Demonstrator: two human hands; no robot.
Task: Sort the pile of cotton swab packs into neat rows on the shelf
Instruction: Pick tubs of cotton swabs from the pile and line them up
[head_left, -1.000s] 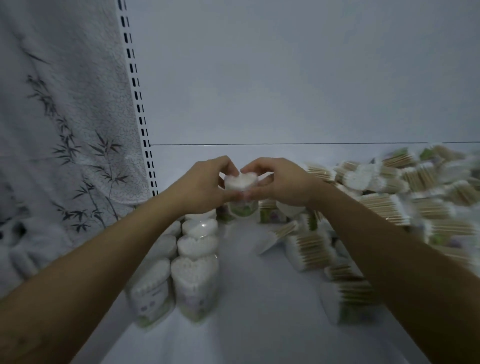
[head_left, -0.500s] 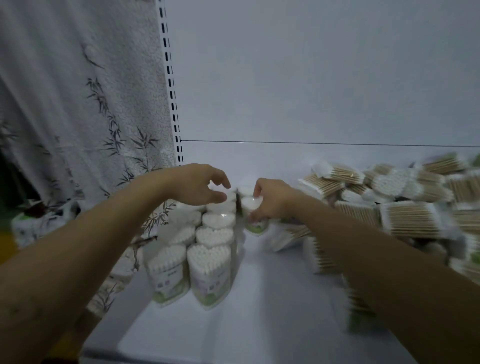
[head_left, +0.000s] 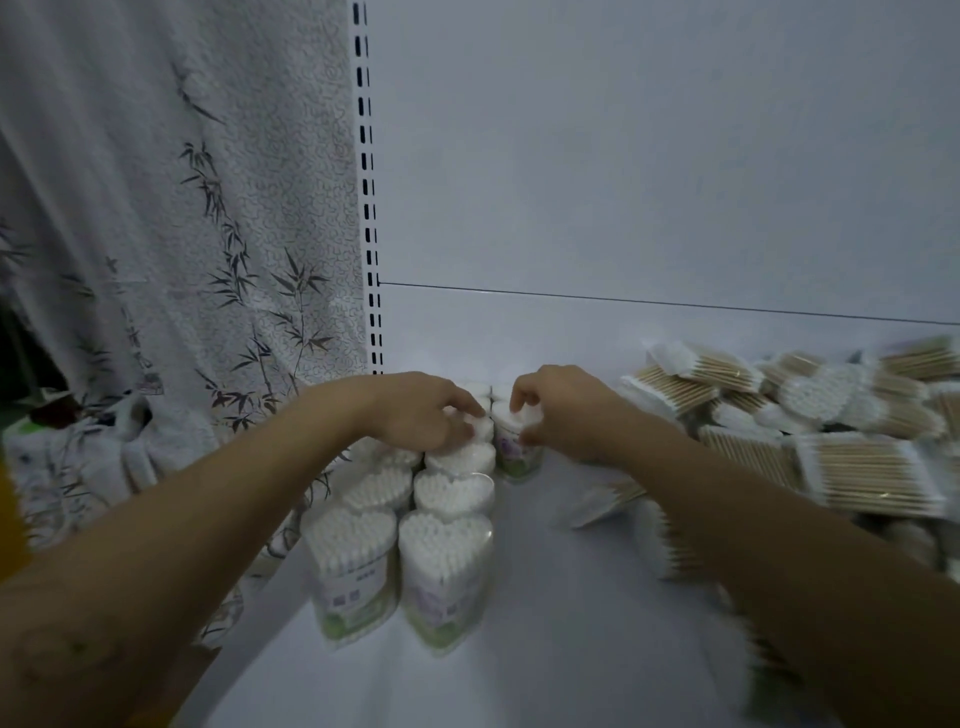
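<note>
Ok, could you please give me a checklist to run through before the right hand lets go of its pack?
1. Pack upright under right hand: ok.
2. Pack's base flat on shelf: cannot tell, blurred.
3. Left hand on the neighbouring pack: ok, though its grip is unclear.
4. Two standing rows neat: ok.
5. Bare shelf in front for a third row: ok.
6. Pile sorted: not ok.
</note>
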